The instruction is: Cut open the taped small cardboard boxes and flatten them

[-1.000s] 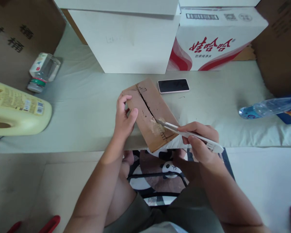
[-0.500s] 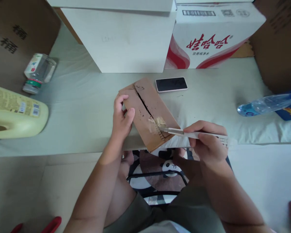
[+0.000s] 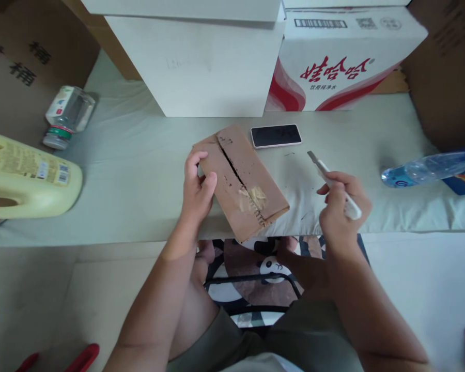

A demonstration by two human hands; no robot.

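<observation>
A small brown cardboard box lies on the pale sheet, with a dark slit along its top seam and a scraped patch near its front end. My left hand grips the box's left edge, thumb on top. To the right of the box, my right hand is closed round a white utility knife. The knife is lifted clear of the box and its blade points up and to the left.
A phone lies face up just behind the box. Large white cartons and a red-printed carton stand at the back. A yellow jug and a jar lie at left, a water bottle at right.
My right hand has pulled the knife off the box's front end and raised it to the right. The left hand and the box have stayed put.
</observation>
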